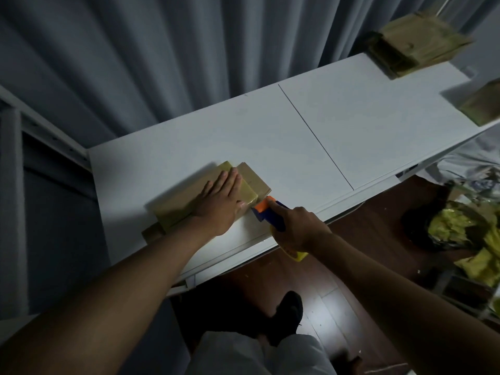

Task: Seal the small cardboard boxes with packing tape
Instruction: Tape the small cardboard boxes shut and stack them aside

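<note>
A small cardboard box [216, 196] lies near the left end of the long white surface [338, 125], close to its near edge, with its flaps folded down and one side flap sticking out past the top on the far right. The left hand [220, 201] lies flat on the box top, fingers straight and held close together, pressing the flaps down; nothing is pinched in that grip. The right hand [299, 228] has its fingers curled round the handle of a tape dispenser [270, 215], a blue body with an orange front end and a yellow part showing under the wrist. The dispenser's orange end sits right at the near right corner of the box, just beside the left hand's fingertips; whether tape is already stuck there I cannot tell. At the far right end of the surface stand two more cardboard boxes, well apart from the one being worked on: one [416, 44] at the back corner and one [484, 104] cut off by the frame edge, both blurred. Grey curtains [162, 55] hang behind the surface. Below, on dark wooden floor [365, 253], a black shoe [289, 315] shows, and crumpled yellow packaging [460, 231] lies off to the right.
</note>
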